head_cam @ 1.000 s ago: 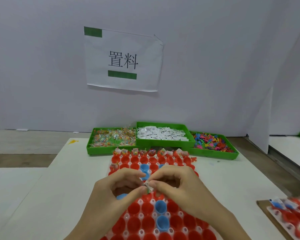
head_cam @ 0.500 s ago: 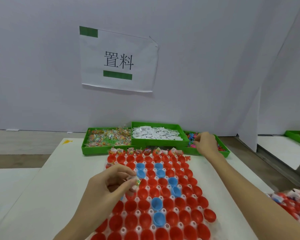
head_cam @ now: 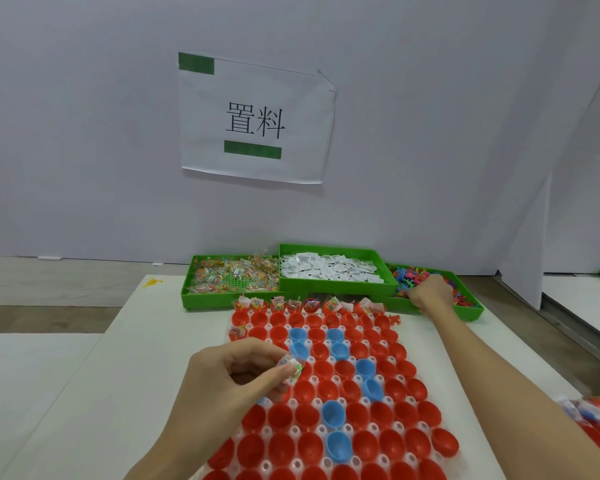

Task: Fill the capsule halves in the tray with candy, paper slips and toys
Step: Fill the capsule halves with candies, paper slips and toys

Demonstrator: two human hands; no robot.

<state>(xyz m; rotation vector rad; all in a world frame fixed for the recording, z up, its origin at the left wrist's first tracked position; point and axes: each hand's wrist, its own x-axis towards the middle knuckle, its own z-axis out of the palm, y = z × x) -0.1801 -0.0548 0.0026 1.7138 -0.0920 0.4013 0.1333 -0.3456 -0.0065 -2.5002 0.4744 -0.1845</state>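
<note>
A clear tray [head_cam: 321, 429] of red and blue capsule halves [head_cam: 333, 414] lies on the white table. Its far row holds candy, slips and toys. My left hand [head_cam: 236, 375] hovers over the tray's left side and pinches a small candy packet [head_cam: 291, 369] between thumb and fingers. My right hand [head_cam: 428, 292] reaches into the green toy bin [head_cam: 471, 311] at the back right, fingers curled down among the small coloured toys [head_cam: 409, 275]; what it grasps is hidden.
A green candy bin [head_cam: 232, 275] and a green bin of white paper slips [head_cam: 329, 271] stand behind the tray against the white wall. Another filled capsule tray [head_cam: 593, 420] shows at the right edge. A paper sign [head_cam: 255, 119] hangs above.
My hands, together over the tray a second ago, have parted. The right hand went to the toy bin and sank into the toys; the left stays over the tray with the candy packet.
</note>
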